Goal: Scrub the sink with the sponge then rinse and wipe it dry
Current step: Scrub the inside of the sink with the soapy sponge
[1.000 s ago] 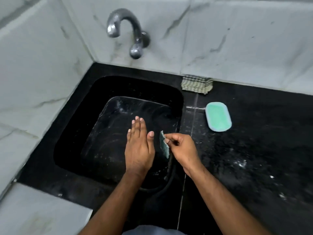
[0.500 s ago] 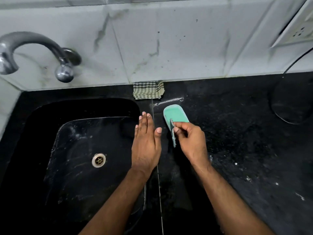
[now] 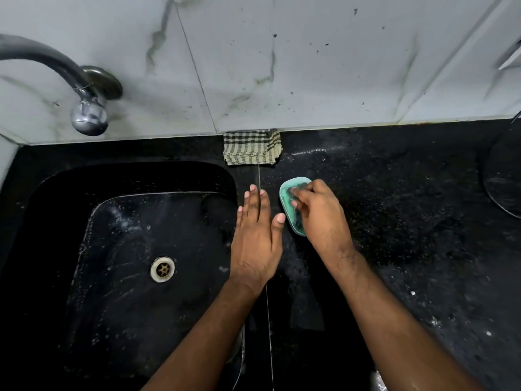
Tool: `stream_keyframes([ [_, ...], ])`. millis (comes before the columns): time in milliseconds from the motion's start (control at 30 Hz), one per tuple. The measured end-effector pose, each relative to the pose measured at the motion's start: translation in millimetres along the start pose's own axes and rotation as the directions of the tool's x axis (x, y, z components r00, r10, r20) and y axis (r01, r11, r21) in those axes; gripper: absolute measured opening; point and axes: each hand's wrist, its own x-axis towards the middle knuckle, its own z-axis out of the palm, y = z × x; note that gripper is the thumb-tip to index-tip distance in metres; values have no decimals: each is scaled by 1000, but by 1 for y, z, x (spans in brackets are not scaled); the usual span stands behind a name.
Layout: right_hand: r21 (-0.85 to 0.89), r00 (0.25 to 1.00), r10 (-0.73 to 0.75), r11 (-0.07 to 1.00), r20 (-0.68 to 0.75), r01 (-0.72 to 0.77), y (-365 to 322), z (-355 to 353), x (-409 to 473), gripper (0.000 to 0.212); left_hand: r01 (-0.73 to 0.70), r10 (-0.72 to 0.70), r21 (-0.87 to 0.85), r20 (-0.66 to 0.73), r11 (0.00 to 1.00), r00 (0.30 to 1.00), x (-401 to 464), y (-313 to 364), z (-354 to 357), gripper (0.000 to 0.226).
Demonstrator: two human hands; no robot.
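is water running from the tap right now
No, the tap shows no stream below its spout, and the sink only has scattered droplets.

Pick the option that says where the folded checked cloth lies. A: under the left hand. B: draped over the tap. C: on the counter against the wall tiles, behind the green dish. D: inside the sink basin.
C: the folded checked cloth rests on the black counter against the wall tiles, behind the green dish and beside the sink.
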Motion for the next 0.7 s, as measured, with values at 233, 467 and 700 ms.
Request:
stream_keyframes([
  [233,-42,999,-35,999,-11,35,-12,-2,-11,24,12,-12,14,-9,1000,1000,-4,-3,-9,78],
  [467,3,991,-131,991,-10,131,-52,-2,-33,19,8,-8,0,-101,1000,995,-31,-6,-47,78],
  [700,27,972,-231,973,36,230,-100,14,-66,22,80,-77,14,-174,997,982,-78,-35,-89,77],
])
